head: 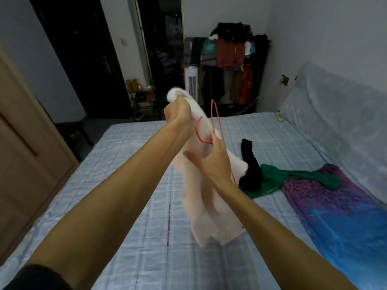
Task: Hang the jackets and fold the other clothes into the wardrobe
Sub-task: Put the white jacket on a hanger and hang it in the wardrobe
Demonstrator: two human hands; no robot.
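Above the bed, a jacket and wire hanger are held up; loose clothes lie to their right, with a clothes rack and tower fan behind.

The single view sits at the person's head and faces forward and down across the bed (a wide lens: the brown door at the left edge leans). Both forearms enter from the bottom edge, close to the lens. The left hand and right hand meet near the middle, with the clothes rack far off at the top.
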